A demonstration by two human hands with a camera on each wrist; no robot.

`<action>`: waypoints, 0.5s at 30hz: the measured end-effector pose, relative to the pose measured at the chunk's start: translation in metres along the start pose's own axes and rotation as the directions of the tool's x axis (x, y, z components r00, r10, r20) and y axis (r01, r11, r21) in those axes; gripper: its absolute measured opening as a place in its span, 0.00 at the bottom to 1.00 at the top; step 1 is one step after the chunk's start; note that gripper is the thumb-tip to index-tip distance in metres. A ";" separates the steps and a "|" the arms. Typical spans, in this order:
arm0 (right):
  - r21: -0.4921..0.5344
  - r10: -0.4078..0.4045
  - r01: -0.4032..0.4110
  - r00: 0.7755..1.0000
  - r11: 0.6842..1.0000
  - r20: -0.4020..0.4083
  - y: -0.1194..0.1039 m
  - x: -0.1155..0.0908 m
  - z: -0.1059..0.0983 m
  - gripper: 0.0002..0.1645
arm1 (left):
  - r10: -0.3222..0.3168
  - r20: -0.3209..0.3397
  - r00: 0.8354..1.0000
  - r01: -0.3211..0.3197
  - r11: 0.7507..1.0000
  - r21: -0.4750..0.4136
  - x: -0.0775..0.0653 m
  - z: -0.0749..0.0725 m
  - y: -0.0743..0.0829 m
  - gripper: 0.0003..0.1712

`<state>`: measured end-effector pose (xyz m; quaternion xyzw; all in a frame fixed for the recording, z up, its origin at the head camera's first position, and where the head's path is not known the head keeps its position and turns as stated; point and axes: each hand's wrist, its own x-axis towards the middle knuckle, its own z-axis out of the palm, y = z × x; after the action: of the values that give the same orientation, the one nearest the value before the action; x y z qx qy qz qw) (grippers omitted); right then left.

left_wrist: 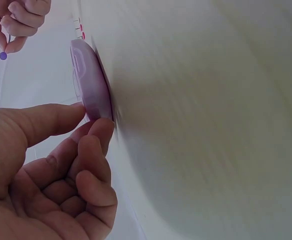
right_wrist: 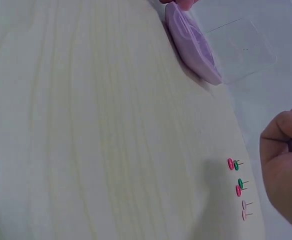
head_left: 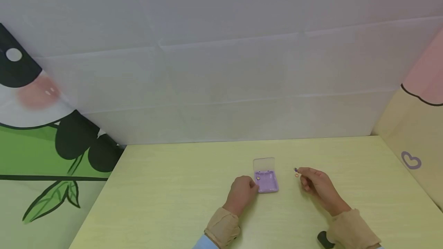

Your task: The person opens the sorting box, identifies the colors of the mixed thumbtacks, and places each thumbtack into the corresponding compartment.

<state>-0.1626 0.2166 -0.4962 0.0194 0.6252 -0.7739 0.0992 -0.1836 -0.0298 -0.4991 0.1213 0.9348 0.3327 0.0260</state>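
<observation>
A small purple case (head_left: 271, 188) lies on the table with its clear lid (head_left: 263, 163) raised. My left hand (head_left: 241, 194) pinches its near left edge between thumb and forefinger, the other fingers curled below. A tiny round thing (head_left: 258, 178) sits inside the case at the left. To the right of the case, my right hand (head_left: 320, 189) pinches a small purple-headed pin (left_wrist: 3, 56), its thin metal shank between thumb and forefinger. In the right wrist view, only part of that hand shows and the pin is hidden.
Several small pink and green pins (right_wrist: 238, 190) lie on the table right of the case, near my right hand. A dark rounded object (head_left: 325, 240) shows beside my right sleeve. White cloth (head_left: 221, 122) backs the table, and printed panels flank it.
</observation>
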 end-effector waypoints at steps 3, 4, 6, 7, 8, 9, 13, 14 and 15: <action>0.116 -0.043 0.034 0.996 0.993 0.073 0.002 0.000 0.000 0.21 | -0.004 0.006 1.000 0.004 1.000 0.001 0.000 0.000 0.000 0.09; 0.155 -0.065 0.048 0.992 0.987 0.104 0.003 0.001 0.000 0.23 | -0.005 0.008 1.000 0.005 1.000 0.002 0.000 -0.001 0.000 0.09; 0.244 -0.114 0.070 0.979 0.967 0.171 0.005 0.002 0.000 0.26 | -0.007 0.011 1.000 0.007 1.000 0.006 0.000 0.000 -0.001 0.09; 0.288 -0.139 0.077 0.969 0.955 0.203 0.005 0.002 0.001 0.28 | -0.004 0.010 1.000 0.004 1.000 0.008 0.000 -0.001 -0.001 0.09; 0.331 -0.162 0.079 0.959 0.940 0.232 0.006 0.003 0.001 0.29 | -0.002 0.009 1.000 0.002 1.000 0.007 0.000 -0.001 -0.001 0.09; 0.369 -0.181 0.076 0.949 0.926 0.259 0.007 0.004 0.001 0.30 | 0.000 0.009 1.000 0.000 1.000 0.008 0.000 -0.001 -0.001 0.09; 0.491 -0.237 0.048 0.913 0.870 0.331 0.009 0.006 0.002 0.33 | 0.008 0.005 1.000 -0.008 1.000 0.007 0.000 0.000 -0.002 0.09; 0.507 -0.243 0.040 0.908 0.861 0.341 0.010 0.007 0.002 0.34 | 0.008 0.005 1.000 -0.008 1.000 0.004 0.000 0.000 -0.002 0.08; 0.520 -0.247 0.034 0.905 0.853 0.346 0.010 0.007 0.003 0.34 | 0.006 0.005 1.000 -0.006 1.000 0.003 0.000 0.000 -0.003 0.08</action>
<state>-0.1674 0.2112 -0.5064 -0.1606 0.3678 -0.9021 0.1583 -0.1842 -0.0319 -0.5004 0.1250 0.9349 0.3310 0.0273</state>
